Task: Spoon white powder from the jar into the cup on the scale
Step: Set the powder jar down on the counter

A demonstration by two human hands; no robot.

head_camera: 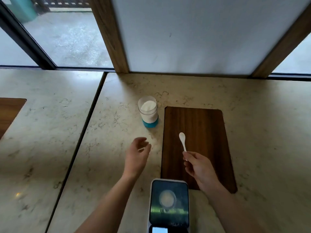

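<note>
An open clear jar (148, 113) with a blue base stands on the marble counter, holding white powder. My right hand (198, 167) pinches the handle of a small white spoon (182, 140) above the wooden board, the bowl pointing away from me and looking bare. My left hand (137, 153) hovers over the counter below the jar, fingers loosely apart, holding nothing. A scale (169, 206) with a dark glossy platform lies near the bottom edge. A pale round shape shows on the platform; I cannot tell whether it is a cup or a reflection.
A dark wooden board (196, 125) is set into the marble counter (117, 148) right of the jar. A seam (80, 137) divides the counter slabs on the left. A wood-framed white panel (193, 34) and windows stand behind.
</note>
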